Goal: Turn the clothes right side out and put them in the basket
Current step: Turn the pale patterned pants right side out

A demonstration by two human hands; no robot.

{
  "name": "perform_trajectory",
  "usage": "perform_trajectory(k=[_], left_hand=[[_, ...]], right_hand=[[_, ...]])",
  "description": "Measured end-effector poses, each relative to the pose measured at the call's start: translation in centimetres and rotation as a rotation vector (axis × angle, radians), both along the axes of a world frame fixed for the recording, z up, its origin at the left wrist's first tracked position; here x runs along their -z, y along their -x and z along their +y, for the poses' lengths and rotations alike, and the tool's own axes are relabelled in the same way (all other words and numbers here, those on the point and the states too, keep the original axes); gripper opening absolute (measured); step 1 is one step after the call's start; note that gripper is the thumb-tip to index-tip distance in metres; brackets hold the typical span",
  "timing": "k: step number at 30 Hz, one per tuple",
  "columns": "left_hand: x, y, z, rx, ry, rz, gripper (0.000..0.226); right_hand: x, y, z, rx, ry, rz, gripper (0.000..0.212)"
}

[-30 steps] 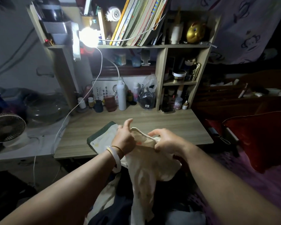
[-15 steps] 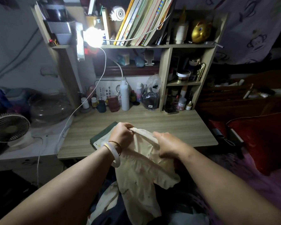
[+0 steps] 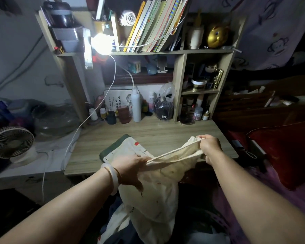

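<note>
A cream garment (image 3: 158, 187) is held stretched over the near desk edge (image 3: 148, 132), its ribbed hem pinched by the left hand (image 3: 130, 166) and gripped by the right hand (image 3: 209, 147). Turning appears unfinished; no basket is seen.

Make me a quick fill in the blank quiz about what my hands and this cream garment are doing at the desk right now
1. Both hands grip the cream garment by its ribbed ____.
2. A pale bangle sits on the ____ wrist.
3. The right hand is held over the wooden ____.
4. Between the left hand and the right hand the edge is pulled ____.

Missing words: edge; left; desk; taut
</note>
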State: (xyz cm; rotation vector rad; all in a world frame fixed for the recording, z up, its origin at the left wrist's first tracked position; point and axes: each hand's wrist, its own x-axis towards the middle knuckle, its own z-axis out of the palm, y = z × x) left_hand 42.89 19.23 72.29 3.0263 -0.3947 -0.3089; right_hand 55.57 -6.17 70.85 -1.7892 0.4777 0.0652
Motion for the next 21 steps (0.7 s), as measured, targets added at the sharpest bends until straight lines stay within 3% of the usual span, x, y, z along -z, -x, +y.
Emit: perform_trajectory(k=[2, 4, 7, 9, 11, 12, 13, 15, 18, 19, 21], left_hand=[[0.6, 0.0, -0.2, -0.078, -0.031, -0.167, 0.037], [0.3, -0.5, 0.2, -0.367, 0.165, -0.2, 0.019], [-0.8, -1.8, 0.9, -0.726, 0.546, 0.023, 0.025], [-1.3, -2.4, 1.0, -0.897, 0.725, 0.102, 0.023], [-1.6, -2.5, 0.5, -0.983, 0.953, 0.121, 0.026], [-1.7, -2.3, 0.0, -1.012, 1.08, 0.138, 0.025], [-1.8, -2.2, -0.6, -1.039, 1.194, 0.173, 0.023], [-1.9, -1.8, -1.7, -1.057, 1.344, 0.281, 0.029], [-2.6, -1.4, -3.4, -0.931, 1.56, 0.485, 0.017], [-3.0, -1.2, -3.9, -0.858, 1.645, 0.542, 0.014], [-3.5, -1.1, -4.0, -0.737, 1.73, 0.646, 0.032]], right_hand=[[0.0, 0.6, 0.6, -0.116, 0.082, -0.104, 0.023], [-0.4, 1.5, 0.7, -0.333, 0.17, -0.181, 0.013], [-1.6, 3.3, 0.9, -0.793, 0.216, -0.097, 0.026], [-2.1, 4.2, 1.7, -0.966, 0.436, -0.019, 0.037], [-2.4, 4.5, 2.9, -0.931, 0.75, -0.053, 0.028], [-2.7, 4.6, 3.5, -0.832, 0.802, -0.091, 0.02], [-3.0, 4.8, 4.1, -0.71, 0.75, -0.123, 0.017], [-3.4, 5.3, 5.1, -0.565, 0.434, -0.088, 0.022], [-4.2, 6.4, 6.5, -0.791, -0.044, 0.094, 0.04], [-4.4, 6.8, 7.0, -0.897, -0.099, 0.101, 0.046], [-4.8, 7.2, 7.4, -1.022, 0.059, 0.012, 0.058]])
